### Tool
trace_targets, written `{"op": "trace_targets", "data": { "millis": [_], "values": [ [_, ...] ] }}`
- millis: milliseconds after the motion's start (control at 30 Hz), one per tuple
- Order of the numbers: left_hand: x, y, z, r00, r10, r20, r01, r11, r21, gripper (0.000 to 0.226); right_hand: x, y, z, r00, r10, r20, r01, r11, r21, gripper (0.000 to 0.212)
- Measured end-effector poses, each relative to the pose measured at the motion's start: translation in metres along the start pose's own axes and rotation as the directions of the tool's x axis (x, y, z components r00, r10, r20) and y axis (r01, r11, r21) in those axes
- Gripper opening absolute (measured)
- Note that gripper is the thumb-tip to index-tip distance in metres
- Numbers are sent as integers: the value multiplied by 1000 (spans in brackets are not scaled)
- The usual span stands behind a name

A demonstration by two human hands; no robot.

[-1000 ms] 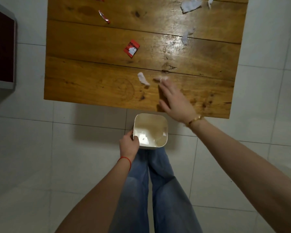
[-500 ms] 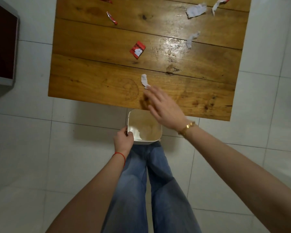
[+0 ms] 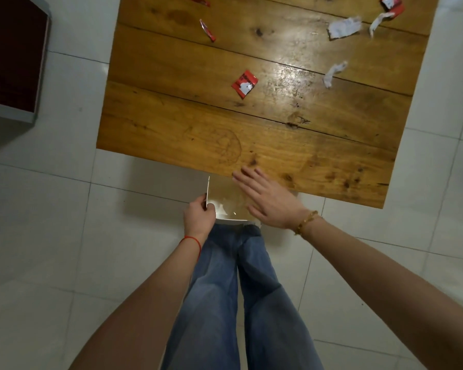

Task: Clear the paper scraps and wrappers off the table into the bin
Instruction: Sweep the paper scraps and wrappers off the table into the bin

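Note:
My left hand [image 3: 199, 216] grips the near-left rim of a small white bin [image 3: 219, 201], held just under the wooden table's [image 3: 171, 134] front edge. My right hand [image 3: 267, 200] is flat with fingers spread over the bin's mouth, holding nothing. White scraps lie inside the bin. On the table remain a red wrapper [image 3: 244, 83], a thin red wrapper [image 3: 207, 30], a small white scrap [image 3: 334, 73], a larger white scrap [image 3: 342, 28], a white strip [image 3: 379, 19] and a red wrapper [image 3: 392, 3] at the far right.
A dark red cabinet [image 3: 11, 54] with a grey frame stands on the white tiled floor at the left. My legs in blue jeans [image 3: 235, 289] are below the bin. Another red wrapper [image 3: 199, 0] lies at the table's top edge.
My right hand swept the two small white scraps from the table's front plank back over the edge and now hovers over the bin. The bin moved closer under the table edge.

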State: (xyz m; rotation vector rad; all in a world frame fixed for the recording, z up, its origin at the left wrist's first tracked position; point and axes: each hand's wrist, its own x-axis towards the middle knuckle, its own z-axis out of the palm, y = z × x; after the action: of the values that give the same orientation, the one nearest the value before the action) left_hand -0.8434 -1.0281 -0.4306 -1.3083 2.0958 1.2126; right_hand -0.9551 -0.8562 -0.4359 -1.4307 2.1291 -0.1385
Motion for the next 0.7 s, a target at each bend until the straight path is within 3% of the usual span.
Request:
{"op": "trace_targets", "data": {
  "millis": [133, 233, 333, 433, 533, 700],
  "values": [
    [3, 2, -5, 1000, 4, 18, -4, 1000, 16, 34, 0, -11, -2, 995, -104, 12, 103, 994, 45, 60],
    [3, 3, -7, 999, 10, 45, -12, 1000, 27, 35, 20, 0, -30, 983, 99, -151, -76, 985, 156, 58],
    [6, 5, -9, 998, 14, 57, -16, 999, 31, 36, 54, 27, -70, 886, 350, -303, -277, 925, 259, 55],
    [11, 8, -11, 998, 20, 63, -23, 998, 51, 34, 89, 60, -101, 833, 457, -311, -373, 880, 292, 57],
    [13, 10, -13, 997, 6, 71, -9, 999, 40, 33, 114, 79, -113, 867, 439, -235, -375, 886, 271, 58],
    [14, 12, -15, 997, -18, 80, 16, 1000, 27, 32, 107, 66, -105, 930, 307, -200, -302, 952, 56, 52]
  ]
}}
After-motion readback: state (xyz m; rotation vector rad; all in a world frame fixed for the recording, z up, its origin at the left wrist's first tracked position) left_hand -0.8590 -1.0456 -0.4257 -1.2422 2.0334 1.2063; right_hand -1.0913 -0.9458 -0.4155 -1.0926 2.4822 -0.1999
